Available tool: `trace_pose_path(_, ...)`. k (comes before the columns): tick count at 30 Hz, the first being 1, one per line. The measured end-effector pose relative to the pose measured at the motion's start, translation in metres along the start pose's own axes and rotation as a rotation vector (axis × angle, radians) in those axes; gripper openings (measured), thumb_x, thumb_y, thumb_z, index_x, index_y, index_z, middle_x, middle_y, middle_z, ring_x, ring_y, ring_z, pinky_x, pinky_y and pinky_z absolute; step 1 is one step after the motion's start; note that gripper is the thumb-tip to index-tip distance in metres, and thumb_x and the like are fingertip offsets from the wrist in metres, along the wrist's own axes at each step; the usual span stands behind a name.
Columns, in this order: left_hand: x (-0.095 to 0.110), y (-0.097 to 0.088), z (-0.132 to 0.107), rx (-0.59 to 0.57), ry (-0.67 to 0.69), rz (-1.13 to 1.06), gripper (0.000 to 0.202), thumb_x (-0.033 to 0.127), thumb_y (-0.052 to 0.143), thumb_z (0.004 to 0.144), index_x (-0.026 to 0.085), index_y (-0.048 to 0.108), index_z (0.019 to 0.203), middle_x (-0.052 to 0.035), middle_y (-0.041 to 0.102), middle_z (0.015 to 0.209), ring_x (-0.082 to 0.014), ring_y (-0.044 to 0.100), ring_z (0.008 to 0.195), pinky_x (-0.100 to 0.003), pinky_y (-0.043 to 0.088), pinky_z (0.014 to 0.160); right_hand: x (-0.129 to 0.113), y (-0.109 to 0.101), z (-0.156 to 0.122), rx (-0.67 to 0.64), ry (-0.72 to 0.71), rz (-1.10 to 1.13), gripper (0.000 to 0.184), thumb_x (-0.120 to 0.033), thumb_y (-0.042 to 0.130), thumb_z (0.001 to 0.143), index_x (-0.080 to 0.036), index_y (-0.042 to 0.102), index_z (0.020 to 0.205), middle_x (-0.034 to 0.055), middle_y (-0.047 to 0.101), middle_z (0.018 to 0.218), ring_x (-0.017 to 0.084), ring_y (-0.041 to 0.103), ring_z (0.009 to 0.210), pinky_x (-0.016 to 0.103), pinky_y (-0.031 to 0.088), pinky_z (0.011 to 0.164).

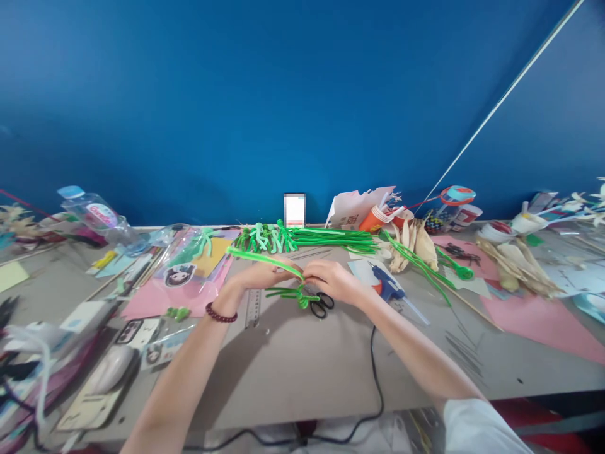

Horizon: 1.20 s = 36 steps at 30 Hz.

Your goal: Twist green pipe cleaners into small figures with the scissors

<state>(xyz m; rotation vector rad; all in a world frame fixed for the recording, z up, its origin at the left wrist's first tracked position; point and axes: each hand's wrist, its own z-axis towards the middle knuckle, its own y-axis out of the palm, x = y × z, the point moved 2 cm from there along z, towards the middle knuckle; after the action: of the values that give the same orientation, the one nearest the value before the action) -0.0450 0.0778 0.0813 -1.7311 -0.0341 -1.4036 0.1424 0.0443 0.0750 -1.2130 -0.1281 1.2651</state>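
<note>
My left hand (269, 273) and my right hand (329, 279) meet over the middle of the table. Between them runs a bright green pipe cleaner (258, 255), its free end reaching out to the left above my left hand. The fingers of both hands are closed on it. Just below, several shorter green pipe cleaners (283, 292) lie with a small curled green piece (302, 300). Black-handled scissors (322, 305) rest beside my right hand, their blades hidden. A clear ruler (253, 308) lies under my left wrist.
Behind my hands lie green pipe-cleaner stems (335, 238) and pale green bundles (271, 238). A blue glue gun (390, 284) is at the right, with a black cable (375, 378) towards the front edge. Pink paper (146, 305) and a white computer mouse (113, 367) are leftward.
</note>
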Motion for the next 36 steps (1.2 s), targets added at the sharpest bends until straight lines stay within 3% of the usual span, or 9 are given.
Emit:
trace_pose_path(4, -0.012, 0.01, 0.007, -0.118, 0.007, -0.316, 0.029, 0.04, 0.06, 0.078, 0.015, 0.071, 0.089, -0.0063, 0.07, 0.087, -0.0194, 0.061, 0.083, -0.027, 0.046, 0.074, -0.01, -0.004, -0.001, 0.021, -0.023, 0.039, 0.019, -0.02, 0.046, 0.089, -0.02, 0.065, 0.088, 0.0057, 0.066, 0.087, 0.017, 0.06, 0.08, 0.027, 0.046, 0.073)
trace_pose_path(9, -0.008, 0.024, 0.009, -0.217, -0.029, -0.557, 0.037, 0.047, 0.06, 0.077, 0.013, 0.072, 0.083, -0.0091, 0.07, 0.078, -0.0204, 0.062, 0.078, -0.031, 0.047, 0.075, -0.008, -0.007, -0.003, 0.101, -0.045, 0.046, 0.023, -0.019, 0.043, 0.09, -0.021, 0.066, 0.086, 0.006, 0.065, 0.083, 0.018, 0.059, 0.081, 0.029, 0.047, 0.074)
trace_pose_path(14, -0.01, 0.03, 0.01, -0.161, -0.076, -0.711, 0.037, 0.048, 0.066, 0.072, 0.012, 0.07, 0.078, -0.0099, 0.067, 0.077, -0.0185, 0.061, 0.073, -0.031, 0.047, 0.072, -0.004, -0.005, -0.001, 0.178, -0.05, 0.063, 0.02, -0.021, 0.046, 0.089, -0.022, 0.066, 0.084, 0.0052, 0.066, 0.082, 0.018, 0.059, 0.082, 0.03, 0.047, 0.076)
trace_pose_path(18, -0.015, 0.031, 0.014, -0.074, -0.079, -0.694, 0.031, 0.043, 0.072, 0.067, 0.013, 0.07, 0.076, -0.006, 0.066, 0.073, -0.0155, 0.059, 0.069, -0.029, 0.046, 0.07, 0.0, -0.004, 0.0, 0.222, 0.023, 0.09, 0.017, -0.024, 0.052, 0.086, -0.021, 0.065, 0.076, 0.0049, 0.065, 0.079, 0.018, 0.059, 0.076, 0.029, 0.047, 0.071)
trace_pose_path(22, -0.017, 0.03, 0.017, 0.004, -0.075, -0.419, 0.03, 0.043, 0.065, 0.074, 0.014, 0.069, 0.071, -0.0047, 0.066, 0.07, -0.014, 0.056, 0.068, -0.025, 0.043, 0.068, 0.008, -0.001, 0.0, 0.21, 0.116, 0.055, 0.018, -0.027, 0.055, 0.085, -0.019, 0.065, 0.072, 0.0043, 0.064, 0.073, 0.016, 0.057, 0.068, 0.027, 0.044, 0.065)
trace_pose_path(26, -0.01, 0.027, 0.017, 0.163, -0.092, -0.035, 0.03, 0.042, 0.058, 0.078, 0.016, 0.07, 0.07, -0.0046, 0.066, 0.069, -0.0159, 0.056, 0.068, -0.026, 0.042, 0.068, 0.014, 0.003, 0.0, 0.254, 0.199, 0.025, 0.018, -0.028, 0.056, 0.083, -0.018, 0.066, 0.072, 0.0039, 0.065, 0.071, 0.016, 0.057, 0.068, 0.026, 0.042, 0.065)
trace_pose_path(30, 0.007, 0.03, 0.014, 0.336, -0.112, 0.465, 0.022, 0.031, 0.054, 0.082, 0.019, 0.071, 0.074, -0.0066, 0.065, 0.071, -0.0192, 0.056, 0.071, -0.032, 0.039, 0.069, 0.019, 0.005, 0.001, 0.31, 0.293, 0.05, 0.02, -0.031, 0.059, 0.081, -0.017, 0.066, 0.068, 0.0034, 0.066, 0.068, 0.015, 0.056, 0.063, 0.025, 0.041, 0.06)
trace_pose_path(36, 0.028, 0.046, 0.011, 0.433, 0.035, 1.01, 0.025, 0.01, 0.046, 0.084, 0.019, 0.064, 0.069, -0.0051, 0.063, 0.066, -0.0229, 0.053, 0.088, -0.041, 0.033, 0.087, 0.03, 0.007, -0.002, 0.256, 0.572, 0.304, 0.025, -0.037, 0.063, 0.075, -0.016, 0.065, 0.063, -0.0004, 0.06, 0.051, 0.012, 0.053, 0.049, 0.022, 0.039, 0.05)
